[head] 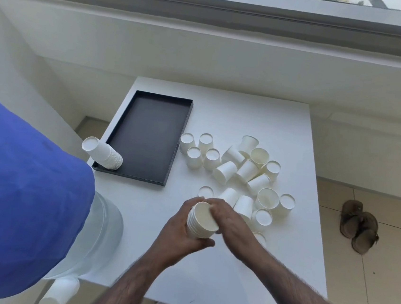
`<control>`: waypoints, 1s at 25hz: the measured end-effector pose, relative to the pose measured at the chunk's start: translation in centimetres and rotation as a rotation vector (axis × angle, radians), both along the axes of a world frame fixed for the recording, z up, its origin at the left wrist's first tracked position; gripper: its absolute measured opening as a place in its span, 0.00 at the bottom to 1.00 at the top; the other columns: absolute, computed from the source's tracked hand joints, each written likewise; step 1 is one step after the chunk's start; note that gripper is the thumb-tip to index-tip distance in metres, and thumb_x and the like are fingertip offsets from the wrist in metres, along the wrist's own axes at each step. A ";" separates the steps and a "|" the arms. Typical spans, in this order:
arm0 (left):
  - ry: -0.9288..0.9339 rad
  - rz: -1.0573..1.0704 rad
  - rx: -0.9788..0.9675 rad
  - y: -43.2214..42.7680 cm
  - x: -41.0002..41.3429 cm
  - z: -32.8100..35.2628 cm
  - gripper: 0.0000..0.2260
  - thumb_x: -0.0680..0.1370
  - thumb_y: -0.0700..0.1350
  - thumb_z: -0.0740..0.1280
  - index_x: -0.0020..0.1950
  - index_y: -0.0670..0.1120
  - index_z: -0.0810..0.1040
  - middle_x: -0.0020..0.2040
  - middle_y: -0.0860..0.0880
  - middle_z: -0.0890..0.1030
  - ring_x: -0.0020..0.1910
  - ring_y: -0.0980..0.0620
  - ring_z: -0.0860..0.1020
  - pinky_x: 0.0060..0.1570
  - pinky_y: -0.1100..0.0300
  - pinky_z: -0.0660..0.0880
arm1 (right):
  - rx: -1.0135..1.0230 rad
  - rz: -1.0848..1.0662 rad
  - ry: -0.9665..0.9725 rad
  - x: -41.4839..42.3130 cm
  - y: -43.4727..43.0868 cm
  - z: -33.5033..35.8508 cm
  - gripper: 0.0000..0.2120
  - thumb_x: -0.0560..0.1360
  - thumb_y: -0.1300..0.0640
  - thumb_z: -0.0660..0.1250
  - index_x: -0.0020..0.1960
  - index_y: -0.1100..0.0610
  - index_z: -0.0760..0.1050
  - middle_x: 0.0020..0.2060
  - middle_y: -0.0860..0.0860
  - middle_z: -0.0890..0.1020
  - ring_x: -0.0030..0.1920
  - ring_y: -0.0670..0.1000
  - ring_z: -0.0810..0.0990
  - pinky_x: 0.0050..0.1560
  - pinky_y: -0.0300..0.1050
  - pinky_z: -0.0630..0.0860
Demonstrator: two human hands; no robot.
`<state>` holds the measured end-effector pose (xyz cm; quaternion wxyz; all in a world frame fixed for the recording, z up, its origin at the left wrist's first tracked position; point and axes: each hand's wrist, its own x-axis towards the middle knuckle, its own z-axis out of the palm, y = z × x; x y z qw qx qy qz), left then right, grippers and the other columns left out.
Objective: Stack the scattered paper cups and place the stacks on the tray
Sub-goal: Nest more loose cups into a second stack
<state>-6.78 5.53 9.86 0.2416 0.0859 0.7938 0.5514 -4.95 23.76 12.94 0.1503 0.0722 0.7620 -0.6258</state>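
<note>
The partial stack (200, 223) is clasped by the left hand (178, 236), its rim seemingly pinched by the right hand (228, 220), loose cups (267, 198) just beyond.

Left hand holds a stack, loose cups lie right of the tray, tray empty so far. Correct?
Not quite: the tray is not empty. The head view shows a finished stack sitting in its near left corner. The rest holds: the left hand grips a second stack, and loose cups lie right of the tray.
</note>
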 end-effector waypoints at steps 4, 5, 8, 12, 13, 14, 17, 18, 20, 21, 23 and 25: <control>0.029 0.138 -0.059 -3.4 1.1 -0.8 0.39 0.64 0.57 0.82 0.71 0.67 0.68 0.60 0.63 0.81 0.57 0.59 0.81 0.53 0.60 0.78 | 0.450 -0.070 0.043 -4.2 0.6 -4.4 0.21 0.78 0.38 0.66 0.64 0.51 0.76 0.56 0.48 0.79 0.56 0.51 0.79 0.55 0.47 0.76; 0.029 0.172 -0.072 -4.2 1.2 -0.8 0.42 0.63 0.58 0.82 0.73 0.68 0.66 0.60 0.64 0.80 0.58 0.60 0.80 0.55 0.59 0.78 | 0.676 0.028 0.054 -5.5 0.6 -5.6 0.23 0.78 0.41 0.68 0.69 0.51 0.73 0.60 0.51 0.77 0.59 0.54 0.77 0.58 0.51 0.75; 0.064 0.250 -0.085 -6.3 1.3 -0.1 0.49 0.63 0.61 0.82 0.78 0.72 0.59 0.64 0.70 0.76 0.62 0.64 0.77 0.58 0.68 0.75 | 1.067 0.385 0.104 -9.1 -0.2 -8.5 0.33 0.76 0.46 0.70 0.77 0.50 0.62 0.67 0.56 0.71 0.63 0.60 0.74 0.59 0.54 0.75; 0.108 0.305 -0.077 -7.9 0.9 0.3 0.36 0.64 0.61 0.81 0.69 0.65 0.72 0.61 0.63 0.80 0.59 0.57 0.81 0.58 0.57 0.81 | 1.201 0.593 0.163 -10.9 -1.3 -11.0 0.25 0.75 0.60 0.66 0.71 0.53 0.67 0.62 0.56 0.72 0.60 0.60 0.74 0.54 0.54 0.76; 0.093 0.337 -0.068 -8.1 0.9 0.4 0.35 0.63 0.62 0.81 0.67 0.64 0.73 0.59 0.61 0.82 0.57 0.56 0.82 0.56 0.53 0.81 | 1.193 0.590 0.153 -11.0 -1.4 -11.3 0.21 0.76 0.63 0.64 0.68 0.55 0.69 0.61 0.56 0.72 0.59 0.60 0.75 0.53 0.54 0.77; 0.082 0.374 -0.051 -8.2 0.8 0.4 0.35 0.63 0.61 0.81 0.67 0.64 0.73 0.58 0.60 0.82 0.57 0.55 0.82 0.55 0.53 0.81 | 1.155 0.561 0.140 -10.8 -1.3 -11.5 0.19 0.76 0.63 0.63 0.66 0.56 0.71 0.60 0.56 0.73 0.59 0.60 0.75 0.53 0.55 0.77; 0.003 0.562 0.124 -8.1 0.2 0.3 0.43 0.62 0.56 0.82 0.75 0.66 0.68 0.63 0.52 0.80 0.59 0.53 0.82 0.58 0.56 0.79 | 0.826 0.250 0.079 -9.0 -0.8 -10.5 0.20 0.77 0.57 0.68 0.69 0.54 0.72 0.60 0.53 0.74 0.60 0.57 0.76 0.55 0.51 0.76; -0.059 0.654 0.227 -7.9 -0.3 0.3 0.45 0.63 0.54 0.83 0.76 0.66 0.67 0.65 0.49 0.79 0.59 0.53 0.82 0.59 0.55 0.79 | 0.656 0.097 0.034 -7.9 -0.5 -9.7 0.21 0.76 0.54 0.71 0.68 0.52 0.73 0.60 0.51 0.76 0.58 0.55 0.77 0.55 0.50 0.77; -0.198 0.813 0.454 -7.5 -1.4 0.1 0.41 0.68 0.47 0.83 0.77 0.64 0.69 0.70 0.45 0.78 0.60 0.51 0.82 0.56 0.51 0.82 | 0.218 -0.154 -0.094 -5.3 -0.1 -7.7 0.20 0.73 0.51 0.76 0.64 0.49 0.77 0.57 0.50 0.79 0.50 0.53 0.82 0.46 0.49 0.81; -0.247 0.848 0.537 -7.2 -1.9 -0.1 0.38 0.70 0.45 0.81 0.77 0.60 0.71 0.72 0.44 0.77 0.61 0.49 0.81 0.55 0.48 0.82 | 0.005 -0.220 -0.145 -3.8 0.1 -6.7 0.20 0.72 0.51 0.77 0.62 0.49 0.78 0.55 0.52 0.80 0.47 0.52 0.84 0.41 0.49 0.82; -0.289 0.841 0.611 -5.8 -2.7 -0.3 0.34 0.73 0.44 0.77 0.78 0.53 0.72 0.73 0.43 0.77 0.64 0.45 0.80 0.61 0.42 0.80 | -0.272 -0.261 -0.195 -1.3 0.5 -5.1 0.21 0.70 0.50 0.78 0.61 0.51 0.79 0.54 0.60 0.82 0.45 0.55 0.86 0.37 0.46 0.81; -0.294 0.782 0.594 -3.9 -3.1 -0.3 0.34 0.73 0.45 0.76 0.78 0.51 0.72 0.69 0.43 0.81 0.64 0.45 0.80 0.65 0.41 0.78 | -0.431 -0.264 -0.200 0.3 0.5 -3.8 0.23 0.70 0.51 0.78 0.62 0.54 0.79 0.56 0.64 0.82 0.47 0.58 0.86 0.40 0.47 0.81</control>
